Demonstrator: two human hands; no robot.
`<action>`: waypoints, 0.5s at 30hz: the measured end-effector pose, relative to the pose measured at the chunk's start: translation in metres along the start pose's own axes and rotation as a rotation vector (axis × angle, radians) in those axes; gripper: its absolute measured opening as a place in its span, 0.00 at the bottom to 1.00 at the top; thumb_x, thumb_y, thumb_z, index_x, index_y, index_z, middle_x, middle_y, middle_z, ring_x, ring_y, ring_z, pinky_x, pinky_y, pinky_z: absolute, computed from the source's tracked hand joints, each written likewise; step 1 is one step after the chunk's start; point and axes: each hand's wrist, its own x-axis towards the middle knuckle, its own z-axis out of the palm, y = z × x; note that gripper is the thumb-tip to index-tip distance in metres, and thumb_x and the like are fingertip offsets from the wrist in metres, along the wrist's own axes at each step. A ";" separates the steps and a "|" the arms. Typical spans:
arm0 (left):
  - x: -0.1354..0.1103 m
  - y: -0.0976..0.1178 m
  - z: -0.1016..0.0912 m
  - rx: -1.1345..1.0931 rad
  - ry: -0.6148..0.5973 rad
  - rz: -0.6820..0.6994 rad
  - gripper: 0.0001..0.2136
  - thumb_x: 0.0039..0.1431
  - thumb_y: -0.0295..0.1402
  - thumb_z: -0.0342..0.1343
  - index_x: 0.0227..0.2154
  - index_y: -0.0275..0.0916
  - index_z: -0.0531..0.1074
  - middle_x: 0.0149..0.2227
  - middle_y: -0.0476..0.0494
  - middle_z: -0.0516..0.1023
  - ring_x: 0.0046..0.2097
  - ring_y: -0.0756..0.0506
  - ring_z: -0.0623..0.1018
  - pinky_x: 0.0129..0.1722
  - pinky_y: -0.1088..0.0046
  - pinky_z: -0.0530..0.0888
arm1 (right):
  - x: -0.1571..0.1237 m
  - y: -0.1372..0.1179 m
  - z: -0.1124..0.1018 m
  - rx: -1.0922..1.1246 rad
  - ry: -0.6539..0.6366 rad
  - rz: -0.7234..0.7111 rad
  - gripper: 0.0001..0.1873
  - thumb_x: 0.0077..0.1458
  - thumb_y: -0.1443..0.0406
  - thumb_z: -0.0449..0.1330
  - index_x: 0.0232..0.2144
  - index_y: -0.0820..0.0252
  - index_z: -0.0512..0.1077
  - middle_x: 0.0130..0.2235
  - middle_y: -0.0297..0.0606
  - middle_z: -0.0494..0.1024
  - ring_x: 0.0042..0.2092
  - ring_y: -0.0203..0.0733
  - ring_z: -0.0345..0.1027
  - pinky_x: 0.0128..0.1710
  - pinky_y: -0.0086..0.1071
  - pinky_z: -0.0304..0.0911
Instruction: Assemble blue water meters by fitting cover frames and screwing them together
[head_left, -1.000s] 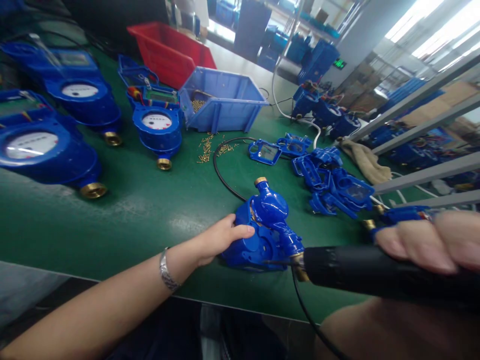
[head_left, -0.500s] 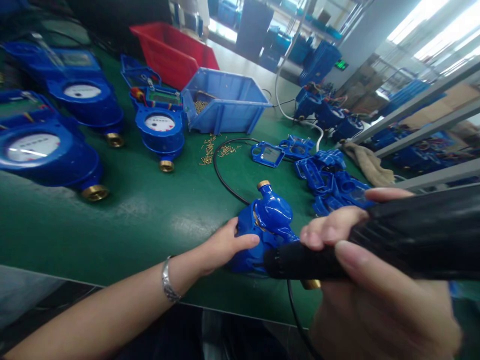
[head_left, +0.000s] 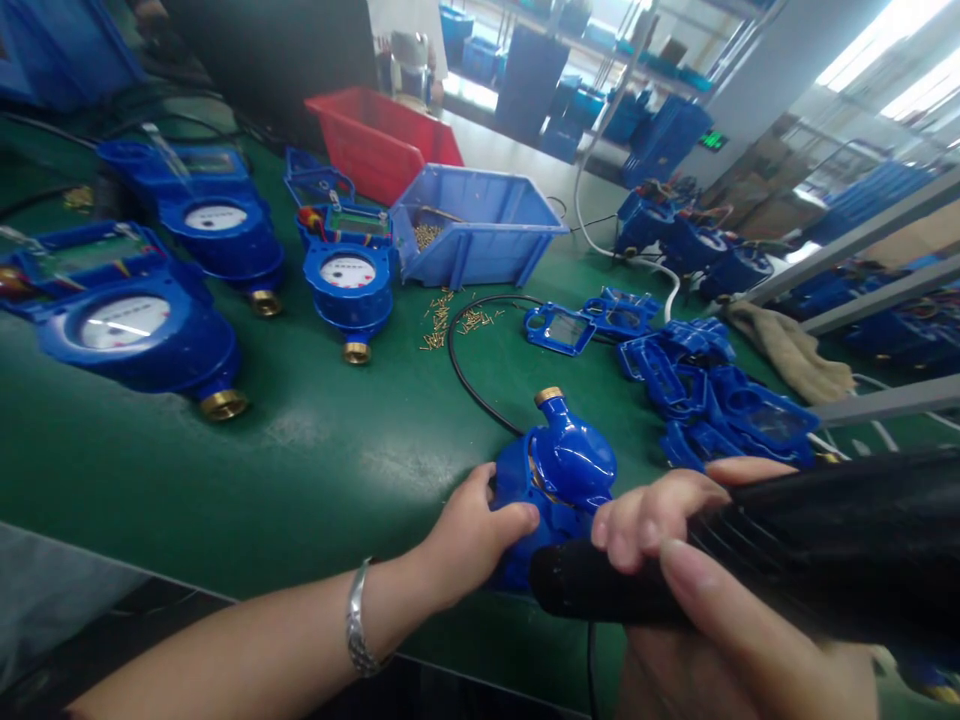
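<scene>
A blue water meter body (head_left: 566, 465) with a brass end lies upside down on the green table (head_left: 315, 460) near its front edge. My left hand (head_left: 469, 535), a silver bracelet on its wrist, grips the meter's left side, thumb on top. My right hand (head_left: 697, 600) is wrapped round a thick black electric screwdriver (head_left: 787, 545), held level close to the camera. The tool's front end covers the meter's near side. A black cable (head_left: 480, 385) loops over the table behind the meter.
Three assembled blue meters (head_left: 349, 285) with dials lie at the left. A light blue bin (head_left: 480, 235) of brass screws stands behind spilled screws (head_left: 450, 322), with a red bin (head_left: 382, 145) farther back. A pile of blue covers (head_left: 705, 385) and a cloth (head_left: 787, 345) lie at the right.
My right hand has brought the screwdriver from the right across to the meter, close over it. My left hand kept its hold on the meter. The view shifted slightly.
</scene>
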 end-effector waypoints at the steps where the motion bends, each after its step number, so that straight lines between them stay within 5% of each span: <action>1: 0.000 0.000 0.000 0.010 0.004 -0.004 0.26 0.42 0.34 0.59 0.47 0.33 0.65 0.41 0.37 0.77 0.43 0.38 0.75 0.44 0.63 0.71 | 0.000 0.001 0.000 -0.004 -0.010 -0.001 0.15 0.48 0.73 0.59 0.40 0.55 0.65 0.23 0.28 0.70 0.24 0.34 0.66 0.27 0.32 0.67; 7: 0.001 -0.001 0.000 0.090 0.003 0.006 0.26 0.45 0.36 0.57 0.48 0.30 0.64 0.41 0.34 0.77 0.43 0.38 0.76 0.43 0.64 0.71 | 0.002 0.001 0.001 -0.028 -0.022 0.014 0.15 0.48 0.73 0.59 0.40 0.55 0.64 0.22 0.28 0.70 0.24 0.35 0.66 0.27 0.33 0.67; 12: -0.002 0.005 -0.007 0.492 -0.056 0.125 0.25 0.54 0.43 0.51 0.49 0.30 0.67 0.42 0.35 0.78 0.41 0.41 0.78 0.39 0.68 0.73 | 0.001 -0.001 0.003 0.002 0.029 0.019 0.19 0.46 0.72 0.59 0.42 0.56 0.64 0.22 0.28 0.70 0.23 0.35 0.65 0.26 0.33 0.66; 15: 0.010 0.026 -0.028 0.737 0.030 0.253 0.22 0.54 0.48 0.51 0.42 0.35 0.74 0.38 0.39 0.79 0.39 0.41 0.77 0.39 0.66 0.73 | -0.001 -0.002 0.001 0.020 0.049 0.012 0.19 0.46 0.73 0.59 0.42 0.57 0.65 0.23 0.28 0.70 0.23 0.35 0.66 0.26 0.33 0.66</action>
